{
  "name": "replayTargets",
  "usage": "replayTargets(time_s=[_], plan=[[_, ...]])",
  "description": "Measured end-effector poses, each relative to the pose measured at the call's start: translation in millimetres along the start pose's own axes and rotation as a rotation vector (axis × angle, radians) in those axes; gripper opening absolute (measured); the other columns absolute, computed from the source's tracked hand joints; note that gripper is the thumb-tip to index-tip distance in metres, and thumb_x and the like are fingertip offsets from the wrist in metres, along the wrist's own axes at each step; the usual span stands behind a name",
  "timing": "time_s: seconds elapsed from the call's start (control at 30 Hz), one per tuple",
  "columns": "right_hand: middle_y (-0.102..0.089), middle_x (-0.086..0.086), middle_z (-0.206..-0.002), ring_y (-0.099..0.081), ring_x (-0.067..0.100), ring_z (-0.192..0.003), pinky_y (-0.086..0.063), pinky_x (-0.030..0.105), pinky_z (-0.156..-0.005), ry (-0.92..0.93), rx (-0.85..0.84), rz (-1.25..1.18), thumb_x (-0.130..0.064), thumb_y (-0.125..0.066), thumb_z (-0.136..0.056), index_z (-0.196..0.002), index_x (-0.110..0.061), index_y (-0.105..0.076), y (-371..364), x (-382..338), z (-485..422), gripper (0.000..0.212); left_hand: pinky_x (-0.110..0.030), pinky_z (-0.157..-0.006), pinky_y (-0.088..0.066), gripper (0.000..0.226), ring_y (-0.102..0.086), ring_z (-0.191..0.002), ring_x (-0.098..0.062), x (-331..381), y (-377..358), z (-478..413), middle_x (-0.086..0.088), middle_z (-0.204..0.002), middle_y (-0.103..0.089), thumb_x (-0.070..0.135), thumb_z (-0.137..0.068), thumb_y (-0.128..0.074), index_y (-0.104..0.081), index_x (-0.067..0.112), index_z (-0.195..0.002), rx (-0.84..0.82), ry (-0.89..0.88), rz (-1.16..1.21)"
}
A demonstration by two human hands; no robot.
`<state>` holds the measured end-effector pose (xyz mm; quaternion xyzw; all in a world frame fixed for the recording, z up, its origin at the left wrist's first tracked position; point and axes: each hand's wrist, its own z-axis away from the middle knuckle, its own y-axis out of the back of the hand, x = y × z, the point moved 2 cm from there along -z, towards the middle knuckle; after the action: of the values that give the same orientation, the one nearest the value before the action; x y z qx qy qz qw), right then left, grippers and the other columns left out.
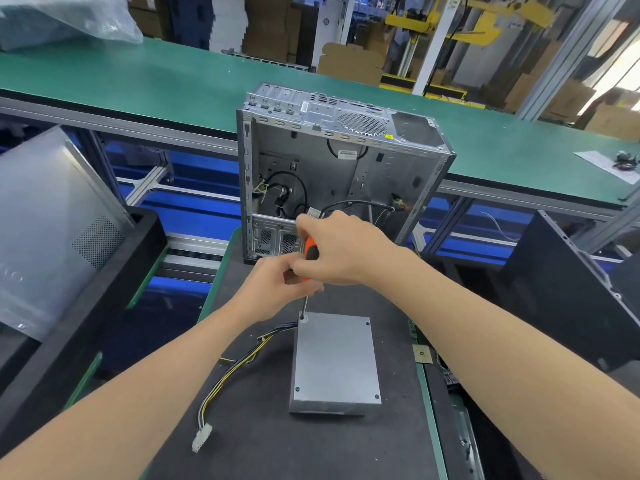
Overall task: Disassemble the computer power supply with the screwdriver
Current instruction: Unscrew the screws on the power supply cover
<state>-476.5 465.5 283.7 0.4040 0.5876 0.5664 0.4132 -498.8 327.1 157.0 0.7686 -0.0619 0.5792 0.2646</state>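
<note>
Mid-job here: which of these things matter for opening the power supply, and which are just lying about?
In the job: power supply, its cable bundle, screwdriver, left hand, right hand.
Lying about: computer case, metal panel, plastic bag, paper sheet.

The power supply (335, 362) is seen as plain silver-grey w/ dark screw heads (297, 389) at the corners. Its cable bundle (235, 368) is coloured yellow, black and purple, and is ended by a white connector (202, 439). The screwdriver (310, 249) handle is marked in orange and black, the mat (270, 427) is dark grey, the computer case (311, 161) is shown in pale grey metal w/ a round perforated grille (362, 124), and the conveyor belt (138, 84) is coloured green.
</note>
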Motion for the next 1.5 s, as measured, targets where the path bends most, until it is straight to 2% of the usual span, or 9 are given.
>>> replayTargets(time_s=[0.07,0.17,0.27,0.37,0.73,0.97,1.1,1.27,1.5], plan=[[-0.043,-0.001,-0.079,-0.047,0.028,-0.07,-0.035,0.037,-0.064,-0.126,0.051,0.117,-0.067,-0.053,-0.09,-0.094,-0.02,-0.048,-3.6,-4.8,-1.0,0.048,-0.027,-0.078,-0.056,0.014,-0.074,-0.086,-0.014,-1.5,-0.7,-0.5,0.006,-0.089,-0.079,0.033,-0.085,-0.084,-0.074,0.035,-0.095,0.014,0.035,0.013],[-0.052,0.002,-0.092,-0.052,0.029,-0.078,-0.037,0.035,-0.063,-0.111,-0.012,-0.02,-0.052,-0.061,-0.093,-0.1,-0.017,-0.059,-6.1,-5.0,-3.6,0.036,-0.018,-0.084,-0.056,0.026,-0.075,-0.096,-0.009,-7.4,0.1,2.0,0.009,-0.1,-0.079,0.022,-0.086,-0.082,-0.073,0.038,-0.105,-0.074,0.046,0.09],[-0.062,-0.003,-0.088,-0.059,0.028,-0.087,-0.048,0.036,-0.065,-0.047,-0.068,-0.196,-0.031,-0.068,-0.085,-0.098,-0.019,-0.061,-3.0,-0.5,-0.1,0.019,-0.014,-0.085,-0.053,0.037,-0.07,-0.097,-0.003,-23.7,3.1,9.5,0.016,-0.1,-0.075,0.011,-0.084,-0.072,-0.072,0.035,-0.113,-0.159,0.048,-0.179],[-0.066,-0.004,-0.086,-0.059,0.024,-0.086,-0.057,0.041,-0.07,-0.012,-0.109,-0.235,-0.02,-0.07,-0.079,-0.097,-0.017,-0.06,-1.0,-1.8,4.4,0.021,-0.02,-0.081,-0.054,0.026,-0.066,-0.089,-0.003,-41.1,-1.5,19.3,0.015,-0.096,-0.069,0.018,-0.084,-0.075,-0.073,0.034,-0.104,-0.159,0.085,-0.383],[-0.067,-0.003,-0.087,-0.062,0.024,-0.085,-0.06,0.046,-0.073,-0.045,-0.086,-0.287,-0.021,-0.073,-0.076,-0.095,-0.017,-0.061,-1.8,3.2,13.3,0.023,-0.005,-0.073,-0.045,0.006,-0.065,-0.084,0.005,-58.6,-12.0,22.5,0.023,-0.084,-0.068,0.028,-0.086,-0.083,-0.082,0.03,-0.091,-0.078,0.005,-0.423],[-0.066,-0.003,-0.085,-0.061,0.023,-0.085,-0.059,0.045,-0.073,-0.065,-0.045,-0.297,-0.022,-0.072,-0.077,-0.092,-0.017,-0.059,-0.9,7.6,17.2,0.02,-0.019,-0.078,-0.049,0.007,-0.059,-0.086,-0.004,-58.4,-17.4,19.3,0.016,-0.098,-0.057,0.034,-0.098,-0.068,-0.066,0.028,-0.099,-0.19,-0.013,-0.599],[-0.063,-0.007,-0.08,-0.056,0.019,-0.084,-0.059,0.045,-0.073,-0.081,-0.001,-0.308,-0.024,-0.07,-0.08,-0.089,-0.02,-0.056,2.7,11.5,18.7,0.018,-0.012,-0.072,-0.041,0.009,-0.057,-0.082,-0.004,-60.8,-23.6,17.6,0.017,-0.096,-0.05,0.033,-0.101,-0.062,-0.056,0.028,-0.095,-0.201,-0.004,-0.649],[-0.067,-0.002,-0.087,-0.059,0.022,-0.09,-0.059,0.046,-0.075,-0.098,0.013,-0.31,-0.025,-0.069,-0.078,-0.086,-0.021,-0.057,7.6,16.5,20.8,0.015,-0.011,-0.07,-0.042,0.008,-0.06,-0.08,-0.001,-69.1,-9.6,14.2,0.012,-0.091,-0.063,0.02,-0.096,-0.066,-0.066,0.025,-0.091,0.03,0.12,-0.482],[-0.066,0.0,-0.086,-0.06,0.024,-0.085,-0.059,0.046,-0.073,-0.13,0.052,-0.318,-0.028,-0.07,-0.079,-0.088,-0.021,-0.055,0.5,18.6,20.8,0.019,-0.026,-0.075,-0.046,0.008,-0.062,-0.078,-0.016,-102.3,22.5,14.3,0.001,-0.086,-0.068,0.016,-0.093,-0.07,-0.072,0.017,-0.085,0.141,0.333,-0.641]])
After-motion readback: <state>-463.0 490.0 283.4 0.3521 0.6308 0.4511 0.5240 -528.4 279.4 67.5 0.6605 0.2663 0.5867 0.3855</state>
